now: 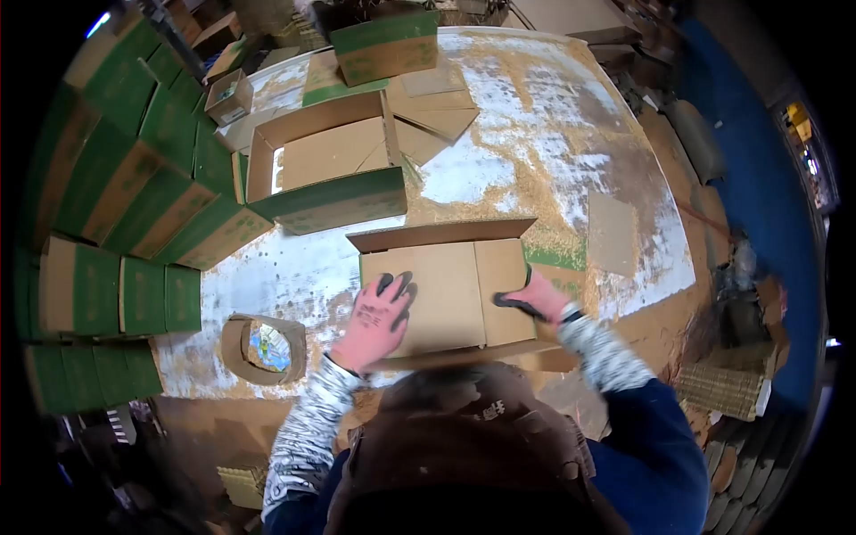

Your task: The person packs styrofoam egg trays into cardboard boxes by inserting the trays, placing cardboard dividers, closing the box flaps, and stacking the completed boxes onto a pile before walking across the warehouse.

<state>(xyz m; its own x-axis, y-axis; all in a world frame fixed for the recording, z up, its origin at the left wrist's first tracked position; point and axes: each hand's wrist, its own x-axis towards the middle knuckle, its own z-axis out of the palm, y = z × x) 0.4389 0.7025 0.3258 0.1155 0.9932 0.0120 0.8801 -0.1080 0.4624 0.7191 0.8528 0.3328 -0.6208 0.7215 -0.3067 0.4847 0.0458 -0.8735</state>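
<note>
A cardboard box (423,294) stands on the table right in front of me. Its two end flaps are folded inward, meeting right of the middle, while a long flap stands up along the far side and another sticks out along the near side. My left hand (379,316), in a pink glove with black fingertips, lies on the left flap with its fingers stretched and slightly apart. At the box's right end, my right hand (539,299) has its thumb over the right flap; its other fingers bend around the outer edge and are partly hidden.
An open green-and-brown box (339,201) stands beyond, with another box (388,53) behind it. Green cartons (143,178) are stacked at the left. A tape roll (236,348) lies near the table's left edge. A cardboard sheet (612,234) lies at right on the worn white tabletop (553,116).
</note>
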